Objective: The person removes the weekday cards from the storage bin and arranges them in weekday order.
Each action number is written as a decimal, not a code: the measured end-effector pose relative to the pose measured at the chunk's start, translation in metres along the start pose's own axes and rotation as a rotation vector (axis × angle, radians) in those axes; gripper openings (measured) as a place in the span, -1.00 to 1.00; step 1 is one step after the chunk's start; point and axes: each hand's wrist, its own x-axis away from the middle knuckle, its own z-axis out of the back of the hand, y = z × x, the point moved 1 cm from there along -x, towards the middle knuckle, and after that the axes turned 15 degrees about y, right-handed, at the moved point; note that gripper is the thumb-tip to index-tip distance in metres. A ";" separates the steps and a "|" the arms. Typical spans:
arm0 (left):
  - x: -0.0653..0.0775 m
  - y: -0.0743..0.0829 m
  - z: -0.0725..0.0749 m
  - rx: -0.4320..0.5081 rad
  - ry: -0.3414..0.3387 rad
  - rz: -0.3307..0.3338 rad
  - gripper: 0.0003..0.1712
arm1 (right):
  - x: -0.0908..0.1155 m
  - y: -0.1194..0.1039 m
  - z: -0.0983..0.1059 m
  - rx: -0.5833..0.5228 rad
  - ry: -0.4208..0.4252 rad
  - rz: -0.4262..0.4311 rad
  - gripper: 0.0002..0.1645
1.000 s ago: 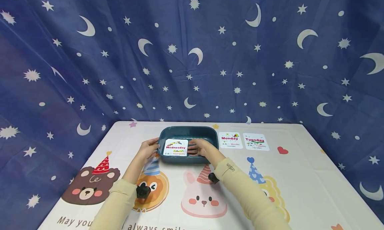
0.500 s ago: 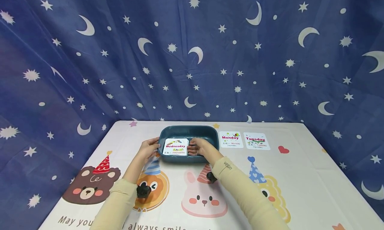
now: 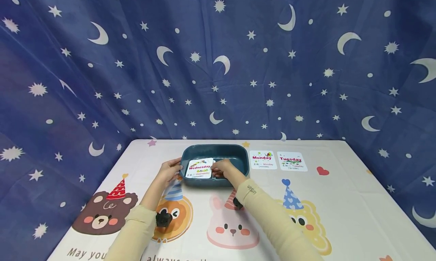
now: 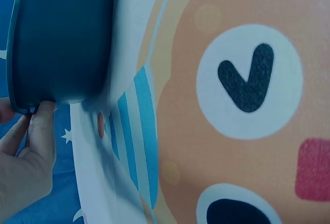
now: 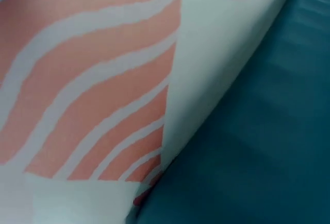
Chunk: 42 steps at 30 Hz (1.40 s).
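A dark teal tray stands at the middle back of the table. My left hand pinches its left rim; the left wrist view shows thumb and fingers either side of the rim. Inside the tray, at the left, a white Wednesday card lies face up, slightly turned. My right hand reaches in over the front wall, its curled fingers pinching the card's right edge. In the right wrist view only the tray's wall and the tablecloth show; the hand is out of sight.
To the right of the tray lie a Monday card and a Tuesday card, side by side and face up. The white tablecloth has cartoon animals printed on it. A blue starry curtain hangs behind the table.
The fingers of my right hand have curled in from straighter and now pinch the Wednesday card's right edge. The card has turned a little. My left hand stays on the rim.
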 end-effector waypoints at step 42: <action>0.002 0.000 0.000 0.055 -0.030 -0.019 -0.45 | 0.094 -0.050 0.033 0.116 0.031 0.054 -0.70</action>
